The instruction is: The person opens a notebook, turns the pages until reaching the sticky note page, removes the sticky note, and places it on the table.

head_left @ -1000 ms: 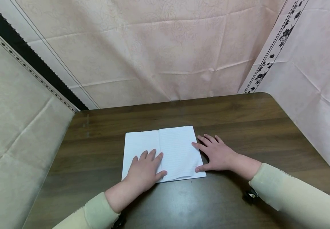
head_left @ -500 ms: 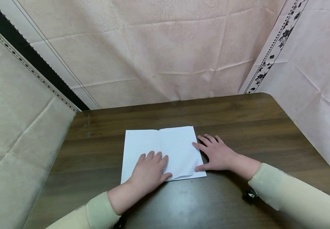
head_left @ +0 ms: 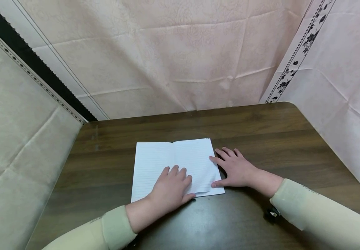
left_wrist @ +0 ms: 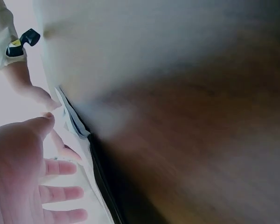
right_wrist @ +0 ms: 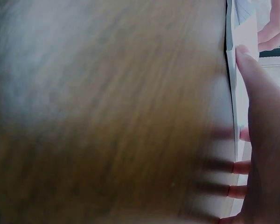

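Note:
An open notebook (head_left: pixel 153 159) with white lined pages lies flat on the brown table. My left hand (head_left: pixel 168 191) rests over the lower middle of it, fingers extended across the fold onto the right page (head_left: pixel 193 156). At the right edge, my right hand (head_left: pixel 237 170) has its fingers spread, with the thumb and index fingertip on the page margin and the other fingers over the wood. Near the lower right, a page edge lifts slightly. The left wrist view shows the left fingers (left_wrist: pixel 63 192) straight; in the right wrist view the right thumb (right_wrist: pixel 252 70) touches the notebook's border.
The wooden table (head_left: pixel 111 166) has a rounded far right corner. Pale patterned cloth (head_left: pixel 173 62) hangs behind it and along both sides. A dark device (head_left: pixel 271 213) sits under the right sleeve cuff.
My left hand has slid rightward from the left page across the fold onto the right page, uncovering lined paper on the left. My right hand has stayed in place.

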A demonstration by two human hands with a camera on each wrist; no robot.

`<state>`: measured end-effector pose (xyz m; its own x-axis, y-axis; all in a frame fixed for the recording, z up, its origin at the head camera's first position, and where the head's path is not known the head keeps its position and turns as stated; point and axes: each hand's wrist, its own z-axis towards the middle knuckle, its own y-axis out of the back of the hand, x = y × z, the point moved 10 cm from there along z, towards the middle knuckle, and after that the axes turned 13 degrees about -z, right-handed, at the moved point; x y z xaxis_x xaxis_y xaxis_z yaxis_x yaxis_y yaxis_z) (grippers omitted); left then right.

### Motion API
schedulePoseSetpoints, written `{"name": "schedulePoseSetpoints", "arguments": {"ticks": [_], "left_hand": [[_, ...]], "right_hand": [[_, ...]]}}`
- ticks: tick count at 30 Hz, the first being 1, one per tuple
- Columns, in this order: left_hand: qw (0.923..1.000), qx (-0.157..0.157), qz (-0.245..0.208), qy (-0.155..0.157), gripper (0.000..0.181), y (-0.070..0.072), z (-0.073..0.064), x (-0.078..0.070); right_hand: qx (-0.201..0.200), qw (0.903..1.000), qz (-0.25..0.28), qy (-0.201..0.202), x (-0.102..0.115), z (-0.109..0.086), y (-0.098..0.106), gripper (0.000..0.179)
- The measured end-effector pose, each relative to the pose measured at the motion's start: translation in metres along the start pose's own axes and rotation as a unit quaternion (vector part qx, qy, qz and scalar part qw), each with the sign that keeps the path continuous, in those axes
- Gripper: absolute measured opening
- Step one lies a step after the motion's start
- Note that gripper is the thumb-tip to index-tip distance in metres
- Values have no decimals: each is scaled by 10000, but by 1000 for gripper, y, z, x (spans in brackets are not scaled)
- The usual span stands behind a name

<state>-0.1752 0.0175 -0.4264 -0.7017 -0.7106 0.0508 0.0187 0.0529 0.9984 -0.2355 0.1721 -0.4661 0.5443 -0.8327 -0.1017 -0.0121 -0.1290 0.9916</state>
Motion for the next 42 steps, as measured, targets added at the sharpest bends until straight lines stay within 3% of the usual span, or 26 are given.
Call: {"name": "schedulePoseSetpoints", "arguments": {"ticks": [5,17,28,32,42], "left_hand": [[9998,-151,32,-91,55,2,2,-5],[9991,-147,13,-398,42,1,2,-15],[9954,-722,4,-627,20,12,2,-20],[9947,-834,24,-609,14,14,4,-20],[9968,-650,-422,-198,15,14,11,-14]], "right_hand": [[-73,10000,-23,11,0,0,-1,104],[-55,9999,-105,54,0,0,-2,104],[-3,9999,-74,88,-1,-2,-1,107],[-72,9999,-92,124,-2,-2,-1,108],[-112,9999,-96,74,-5,-2,-2,117]]}}
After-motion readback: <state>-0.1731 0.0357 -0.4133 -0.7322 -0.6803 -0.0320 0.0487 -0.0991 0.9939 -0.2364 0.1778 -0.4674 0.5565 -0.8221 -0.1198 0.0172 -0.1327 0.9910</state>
